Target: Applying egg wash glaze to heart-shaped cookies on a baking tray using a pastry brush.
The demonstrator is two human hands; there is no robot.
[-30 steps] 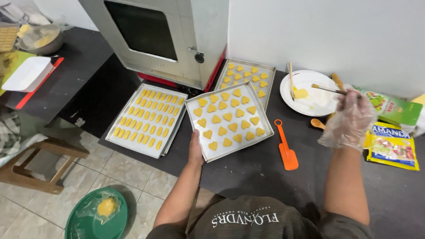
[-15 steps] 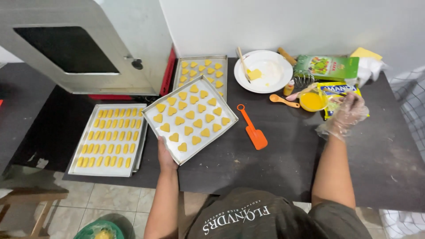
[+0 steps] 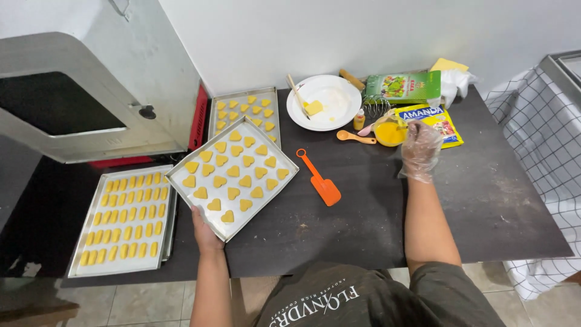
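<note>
Gripping the near edge of the baking tray [image 3: 233,177] of heart-shaped cookies on the dark desk [image 3: 363,206], the left hand [image 3: 204,233] should keep it level — the gloved right hand [image 3: 419,150], fingers loosely curled, hovers beside the bowl of yellow glaze [image 3: 390,132].

The left hand [image 3: 204,233] grips a baking tray [image 3: 181,181] of heart-shaped cookies [image 3: 233,171]; the gloved right hand [image 3: 419,148] reaches beside a yellow bowl [image 3: 390,132].

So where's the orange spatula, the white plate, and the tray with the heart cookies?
Orange plastic spatula [image 3: 328,192], head view, on its blade.
Round white plate [image 3: 339,112], head view, bare inside.
Metal tray of heart-shaped cookies [image 3: 289,178], head view, right rim.
</note>
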